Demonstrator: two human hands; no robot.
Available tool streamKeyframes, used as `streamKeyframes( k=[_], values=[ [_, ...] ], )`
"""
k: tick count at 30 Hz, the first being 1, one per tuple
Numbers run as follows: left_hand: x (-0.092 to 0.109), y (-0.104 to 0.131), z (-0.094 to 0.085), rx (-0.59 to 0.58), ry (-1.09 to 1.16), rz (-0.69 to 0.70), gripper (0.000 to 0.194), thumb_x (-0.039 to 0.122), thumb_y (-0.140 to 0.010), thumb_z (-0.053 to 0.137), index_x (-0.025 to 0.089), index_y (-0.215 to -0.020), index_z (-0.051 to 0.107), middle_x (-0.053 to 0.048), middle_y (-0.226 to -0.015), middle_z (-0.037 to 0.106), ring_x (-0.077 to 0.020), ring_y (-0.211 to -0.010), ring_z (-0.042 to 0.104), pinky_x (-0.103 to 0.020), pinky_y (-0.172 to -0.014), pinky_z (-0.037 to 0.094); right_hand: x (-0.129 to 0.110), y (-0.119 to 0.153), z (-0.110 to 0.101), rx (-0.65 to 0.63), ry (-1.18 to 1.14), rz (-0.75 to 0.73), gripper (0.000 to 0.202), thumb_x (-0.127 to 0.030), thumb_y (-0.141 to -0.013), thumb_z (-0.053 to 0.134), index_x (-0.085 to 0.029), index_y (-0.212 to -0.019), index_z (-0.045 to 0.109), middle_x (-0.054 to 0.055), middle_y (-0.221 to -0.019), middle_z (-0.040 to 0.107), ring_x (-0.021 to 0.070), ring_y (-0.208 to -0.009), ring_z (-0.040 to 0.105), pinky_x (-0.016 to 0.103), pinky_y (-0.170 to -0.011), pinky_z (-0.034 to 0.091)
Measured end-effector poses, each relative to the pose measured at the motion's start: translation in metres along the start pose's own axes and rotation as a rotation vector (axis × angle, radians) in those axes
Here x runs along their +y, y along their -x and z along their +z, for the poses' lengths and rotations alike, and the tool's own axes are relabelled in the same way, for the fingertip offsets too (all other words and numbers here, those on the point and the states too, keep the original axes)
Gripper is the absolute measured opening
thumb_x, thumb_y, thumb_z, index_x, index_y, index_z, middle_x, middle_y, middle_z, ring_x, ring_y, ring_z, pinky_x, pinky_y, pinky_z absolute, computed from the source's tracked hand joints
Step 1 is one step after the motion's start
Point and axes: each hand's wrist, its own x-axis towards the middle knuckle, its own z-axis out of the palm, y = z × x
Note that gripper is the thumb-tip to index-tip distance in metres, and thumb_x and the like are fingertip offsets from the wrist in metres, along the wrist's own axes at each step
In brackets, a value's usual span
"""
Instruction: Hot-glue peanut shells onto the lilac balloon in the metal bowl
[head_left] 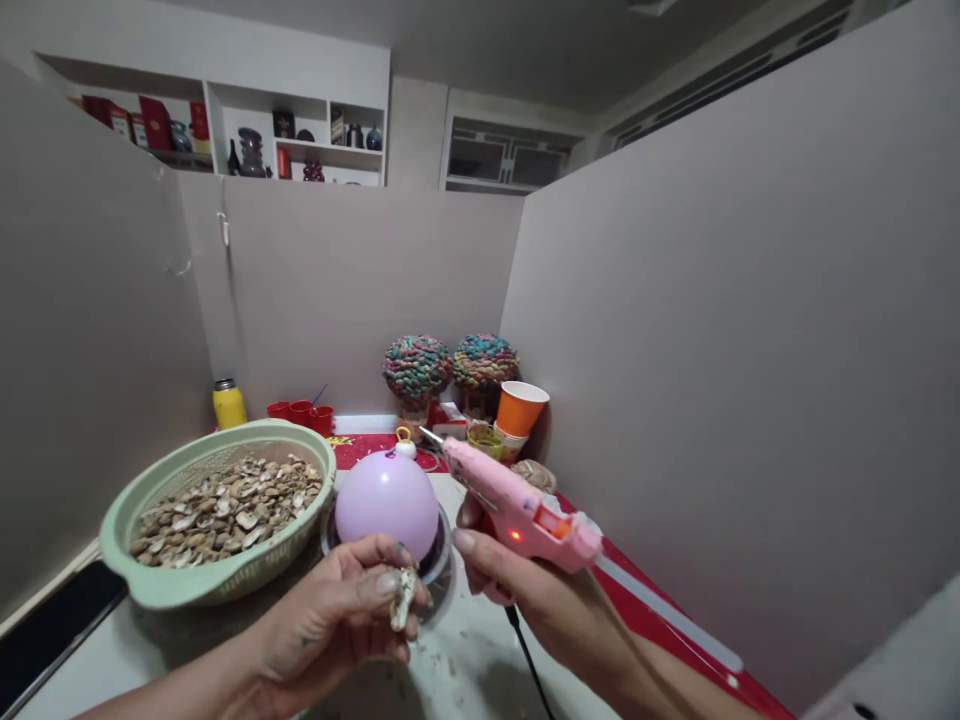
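My left hand pinches a pale, rough piece of nut shell between thumb and fingers, in front of a lilac balloon. The balloon rests on a round dish. In my right hand is a pink hot glue gun, its metal nozzle pointing up and left above the balloon. A red light glows on its side. From its rear sticks a long translucent glue stick, and a black cord hangs below the grip. To the left, a green colander holds several brown and pale shells.
Two balls covered in coloured shells stand on bases at the back. Orange and white cups are right of them. Red cups and a yellow bottle stand behind the colander. Grey partitions enclose the table.
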Motion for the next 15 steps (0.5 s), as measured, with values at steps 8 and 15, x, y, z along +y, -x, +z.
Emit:
streamKeyframes(
  k=[8,15],
  values=[
    [-0.011,-0.001,0.004,0.041,-0.148,-0.050,0.023,0.024,-0.073,0.082,0.016,-0.088,0.067,-0.003,-0.078,0.069,-0.0106,-0.062,0.062,-0.023,-0.060,0.050,0.019,0.022,0.000,-0.082,-0.375,0.154,0.034,-0.047,-0.081,0.073,-0.018,-0.094,0.062,0.002,-0.077,0.066,0.0098,-0.057,0.056,0.020,-0.050,0.036],
    [-0.043,-0.004,-0.017,-0.057,-1.227,0.211,0.010,0.025,-0.083,0.067,0.018,-0.087,0.074,-0.009,-0.077,0.070,-0.0179,-0.068,0.059,-0.026,-0.063,0.041,0.031,0.019,-0.001,-0.051,-0.493,0.175,0.029,-0.043,-0.078,0.076,-0.016,-0.085,0.067,0.002,-0.075,0.065,0.0100,-0.058,0.056,0.020,-0.054,0.041]
  ],
)
